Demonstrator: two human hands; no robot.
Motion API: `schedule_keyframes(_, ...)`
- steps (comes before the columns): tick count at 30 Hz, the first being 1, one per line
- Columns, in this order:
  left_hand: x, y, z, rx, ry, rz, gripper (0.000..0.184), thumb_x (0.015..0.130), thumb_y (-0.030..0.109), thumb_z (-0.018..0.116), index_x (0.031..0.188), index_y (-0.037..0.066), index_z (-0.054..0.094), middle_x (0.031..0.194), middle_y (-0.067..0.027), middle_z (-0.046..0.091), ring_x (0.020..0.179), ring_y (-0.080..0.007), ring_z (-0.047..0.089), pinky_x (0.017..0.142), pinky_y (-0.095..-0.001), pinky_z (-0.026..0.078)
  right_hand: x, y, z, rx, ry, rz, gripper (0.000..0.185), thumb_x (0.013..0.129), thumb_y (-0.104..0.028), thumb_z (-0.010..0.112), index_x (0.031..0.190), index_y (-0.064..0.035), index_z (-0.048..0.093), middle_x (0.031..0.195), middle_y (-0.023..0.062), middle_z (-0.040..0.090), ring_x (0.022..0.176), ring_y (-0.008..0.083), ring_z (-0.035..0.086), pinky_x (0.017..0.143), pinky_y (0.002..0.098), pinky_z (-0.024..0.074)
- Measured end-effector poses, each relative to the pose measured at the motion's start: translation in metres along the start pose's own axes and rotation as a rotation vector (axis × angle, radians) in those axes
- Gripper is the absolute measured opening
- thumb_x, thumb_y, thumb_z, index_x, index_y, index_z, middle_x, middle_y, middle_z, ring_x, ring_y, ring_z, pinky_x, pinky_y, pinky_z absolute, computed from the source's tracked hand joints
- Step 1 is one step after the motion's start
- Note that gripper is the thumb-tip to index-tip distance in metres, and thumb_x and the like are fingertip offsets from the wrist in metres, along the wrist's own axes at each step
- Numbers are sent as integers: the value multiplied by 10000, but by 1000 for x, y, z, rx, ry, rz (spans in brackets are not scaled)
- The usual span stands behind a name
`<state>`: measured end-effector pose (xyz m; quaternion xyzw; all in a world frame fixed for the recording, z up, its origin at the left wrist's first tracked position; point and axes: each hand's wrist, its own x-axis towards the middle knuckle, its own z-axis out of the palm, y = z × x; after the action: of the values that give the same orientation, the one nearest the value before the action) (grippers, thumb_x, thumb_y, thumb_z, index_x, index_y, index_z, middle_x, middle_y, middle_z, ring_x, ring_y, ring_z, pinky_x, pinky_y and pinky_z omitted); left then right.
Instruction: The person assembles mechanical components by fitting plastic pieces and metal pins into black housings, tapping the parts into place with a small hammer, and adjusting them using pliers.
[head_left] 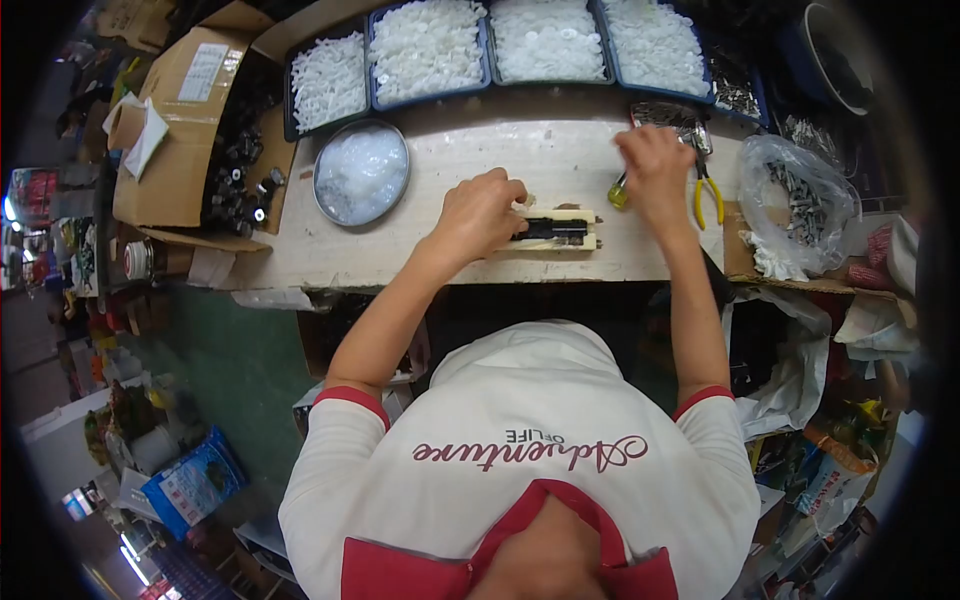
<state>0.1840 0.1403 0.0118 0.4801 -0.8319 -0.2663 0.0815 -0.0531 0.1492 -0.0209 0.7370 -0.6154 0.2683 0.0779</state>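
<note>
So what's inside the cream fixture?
A long black part lies in the cream fixture, its right end visible. The left hand covers the left end; anything there or beneath the part can't be seen.

Open cardboard box (180,160), holding dark parts (232,178), left of the left hand (482,212). Clear plastic bag (762,165) right of the right hand (656,172). Blue bag (197,482) well left of both.

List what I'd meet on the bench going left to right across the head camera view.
Cardboard box, round dish, left hand, cream holder with the black part in it, right hand, yellow-handled pliers, clear plastic bag.
</note>
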Motion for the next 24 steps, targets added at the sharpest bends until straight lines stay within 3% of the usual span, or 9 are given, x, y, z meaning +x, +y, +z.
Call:
schedule_keyframes(2, 26, 0, -8, -9, -17, 59, 233, 674, 183, 723, 867, 72, 654, 722, -94, 581, 707, -262, 575, 633, -358, 444, 8, 30, -2, -123, 12, 76, 173, 726, -52, 560, 865, -133, 625, 864, 26, 572, 885, 220, 499, 768, 412, 313)
schedule_keyframes(4, 64, -4, -11, 17, 162, 91, 242, 690, 237, 709, 867, 79, 656, 753, -106, 594, 720, -282, 574, 645, -381, 448, 12, 48, -3, -288, -96, 224, 149, 730, -89, 568, 860, -130, 629, 884, 41, 583, 910, 231, 497, 763, 438, 320)
schedule_keyframes(9, 136, -6, -16, 274, 479, 18, 194, 712, 208, 655, 824, 50, 651, 786, -157, 597, 803, -318, 593, 659, -407, 467, 17, 59, 4, -386, -226, 227, 136, 728, -90, 559, 841, -110, 632, 888, 62, 597, 942, 243, 496, 762, 463, 324)
schedule_keyframes(13, 165, -15, -17, 355, 405, 17, 160, 692, 154, 629, 782, 23, 646, 792, -177, 614, 803, -335, 599, 669, -422, 473, 24, 61, 7, -358, -311, 204, 147, 728, -67, 536, 834, -87, 636, 854, 73, 610, 952, 246, 501, 767, 465, 321)
schedule_keyframes(19, 180, -24, -25, 212, 268, -3, 119, 678, 74, 570, 737, -2, 638, 767, -208, 621, 758, -368, 599, 676, -416, 480, 22, 65, 4, -181, -221, 219, 123, 738, -83, 565, 801, -130, 660, 838, 47, 604, 912, 222, 501, 783, 441, 301)
schedule_keyframes(21, 181, -26, -23, 201, 328, 87, 133, 639, 6, 536, 720, -20, 637, 827, -271, 605, 777, -439, 593, 683, -486, 483, 20, 67, 3, -166, -175, 208, 114, 733, -88, 581, 795, -138, 662, 835, 35, 598, 904, 215, 500, 782, 434, 299)
schedule_keyframes(22, 180, -27, -25, 201, 331, 95, 133, 639, 6, 536, 720, -20, 637, 827, -271, 605, 777, -439, 593, 683, -486, 483, 18, 68, 3, -150, -132, 199, 106, 728, -93, 598, 790, -146, 665, 831, 24, 593, 896, 209, 499, 781, 427, 298)
schedule_keyframes(24, 174, -29, -28, 159, 433, 151, 86, 709, 43, 576, 753, -10, 628, 732, -167, 632, 688, -297, 623, 624, -359, 495, 14, 71, 1, -142, -104, 194, 106, 723, -92, 608, 793, -146, 666, 827, 16, 587, 893, 202, 497, 781, 423, 297)
